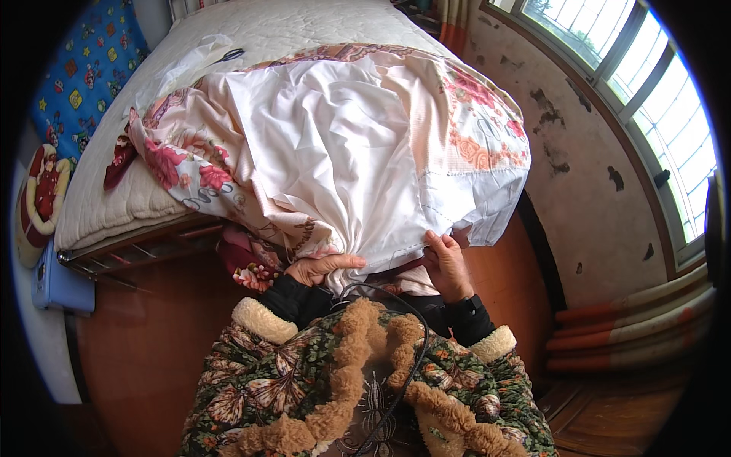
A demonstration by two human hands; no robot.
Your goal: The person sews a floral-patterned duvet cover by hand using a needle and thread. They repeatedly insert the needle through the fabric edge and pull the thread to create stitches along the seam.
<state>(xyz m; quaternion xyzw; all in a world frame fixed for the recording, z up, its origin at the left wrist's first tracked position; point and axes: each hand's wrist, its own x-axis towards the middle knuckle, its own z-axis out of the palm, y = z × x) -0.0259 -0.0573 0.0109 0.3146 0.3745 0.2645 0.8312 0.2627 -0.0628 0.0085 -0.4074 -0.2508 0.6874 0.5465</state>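
Observation:
A large white cloth (325, 131), joined to floral printed fabric (480, 125), spreads over the foot of the bed and hangs toward me. My left hand (322, 267) grips its gathered folds near my lap, thumb lying on top. To the right, my right hand (448, 264) pinches the cloth's near edge between thumb and fingers. Between both hands that edge is stretched, with a line of dark stitches along it. More dashed stitching crosses the white part at the right. Whether a needle is held cannot be seen.
Dark-handled scissors (230, 55) lie on the quilted mattress (108, 188), near a crumpled white piece (200, 51). A blue plastic box (63, 280) stands by the bed's left side. Barred windows and a peeling wall (571, 165) are on the right, above a bunched curtain (622, 331). A black cable crosses my lap.

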